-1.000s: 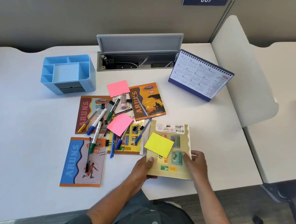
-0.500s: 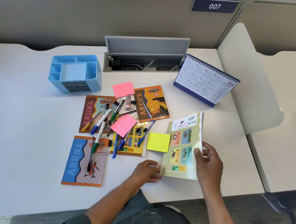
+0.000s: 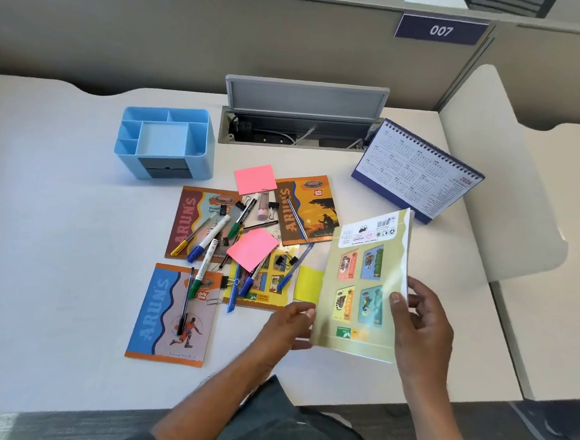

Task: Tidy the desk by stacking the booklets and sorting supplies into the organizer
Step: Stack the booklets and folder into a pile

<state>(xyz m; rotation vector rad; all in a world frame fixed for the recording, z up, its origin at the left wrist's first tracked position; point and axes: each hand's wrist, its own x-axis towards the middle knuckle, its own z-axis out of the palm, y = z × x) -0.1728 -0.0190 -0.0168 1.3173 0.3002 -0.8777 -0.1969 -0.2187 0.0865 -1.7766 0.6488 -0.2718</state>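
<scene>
A pale green booklet (image 3: 362, 293) is tilted up off the desk at the front right. My right hand (image 3: 422, 325) grips its right edge, thumb on the cover. My left hand (image 3: 284, 326) pinches its lower left edge. A yellow sticky pad (image 3: 308, 284) lies on the desk, partly hidden behind the booklet. Other booklets lie flat: blue (image 3: 158, 317), brown (image 3: 187, 219), orange (image 3: 311, 211) and yellow (image 3: 263, 286). Markers, pens (image 3: 208, 238), binder clips (image 3: 284, 259) and pink sticky pads (image 3: 253, 248) are strewn over them. The blue organizer (image 3: 165, 142) stands at the back left.
A desk calendar (image 3: 419, 170) stands at the back right, just beyond the raised booklet. An open cable box (image 3: 298, 131) with its grey lid up sits at the back middle. A white divider panel (image 3: 484, 171) bounds the desk on the right.
The green booklet was lifted from flat and tilted up toward the right. The yellow sticky pad slid off it onto the desk. My right hand shifted right along the booklet's edge.
</scene>
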